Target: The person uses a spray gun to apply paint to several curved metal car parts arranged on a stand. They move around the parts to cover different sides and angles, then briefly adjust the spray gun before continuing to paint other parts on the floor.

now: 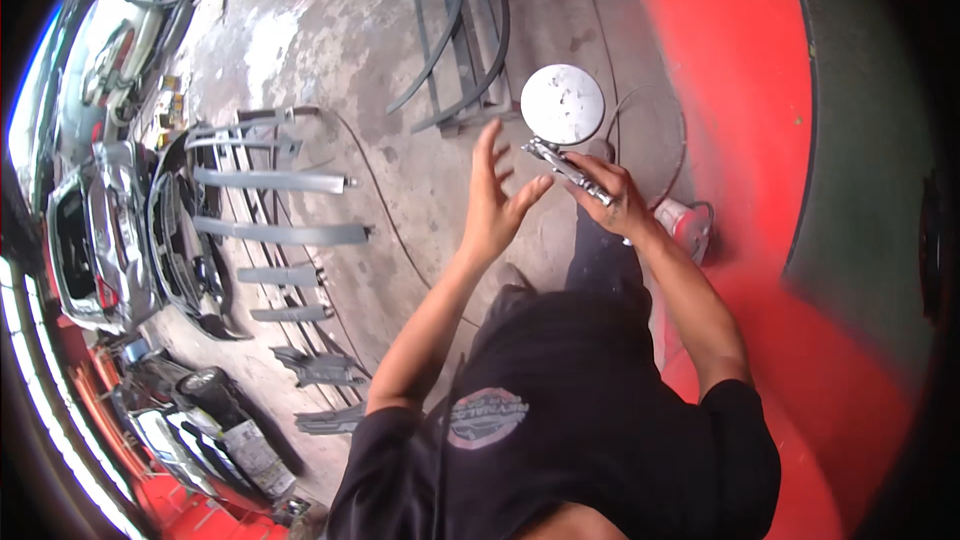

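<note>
My left hand (495,195) is raised with its fingers apart and nothing in them, just left of a silver metal tool (560,165) that looks like a spray gun. My right hand (615,195) is closed round this tool, whose far end is near the lower edge of a white round disc (560,98) with dark specks. Below and right of my right hand stands a red and white cylindrical container (685,232), partly hidden by my forearm, with a hose near it.
Grey trim strips (280,231) lie on racks at left, before car body parts (100,240). Black curved pieces (500,40) rest on a stand (465,125) at the top. A hose (375,175) crosses the concrete floor (300,50). A red painted band (730,60) curves along the right.
</note>
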The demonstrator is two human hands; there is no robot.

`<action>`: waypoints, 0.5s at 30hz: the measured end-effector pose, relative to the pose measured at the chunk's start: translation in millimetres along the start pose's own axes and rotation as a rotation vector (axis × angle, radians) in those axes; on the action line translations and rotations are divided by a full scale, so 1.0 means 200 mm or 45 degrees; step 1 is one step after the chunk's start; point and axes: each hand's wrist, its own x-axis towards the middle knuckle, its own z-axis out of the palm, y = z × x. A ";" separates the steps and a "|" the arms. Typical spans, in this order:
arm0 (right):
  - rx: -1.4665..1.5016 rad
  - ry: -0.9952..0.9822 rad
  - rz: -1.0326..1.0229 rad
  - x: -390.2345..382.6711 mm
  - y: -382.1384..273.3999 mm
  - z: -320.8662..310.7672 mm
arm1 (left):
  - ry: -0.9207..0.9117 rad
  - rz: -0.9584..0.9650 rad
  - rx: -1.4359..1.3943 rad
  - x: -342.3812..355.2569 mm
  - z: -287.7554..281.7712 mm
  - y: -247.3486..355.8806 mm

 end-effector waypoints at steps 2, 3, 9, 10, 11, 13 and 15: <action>0.003 -0.090 0.136 0.12 0.21 -0.13 | -0.091 -0.293 0.002 0.08 0.09 -0.31; 0.059 -0.067 0.097 0.21 0.33 -0.17 | -0.124 -0.431 0.009 0.11 0.13 -0.48; 0.182 -0.304 0.610 0.67 1.00 -0.48 | -0.585 -0.660 0.744 -0.10 0.34 -1.02; 0.144 -0.230 0.548 0.74 1.11 -0.48 | -0.649 -0.647 0.861 -0.18 0.35 -1.11; 0.087 -0.157 0.434 0.87 1.16 -0.47 | -0.669 -0.597 0.976 -0.27 0.34 -1.25; 0.040 -0.088 0.446 1.01 1.34 -0.43 | -0.777 -0.747 1.070 -0.23 0.38 -1.32; 0.031 -0.108 0.591 1.20 1.44 -0.40 | -0.851 -1.089 1.019 -0.11 0.45 -1.27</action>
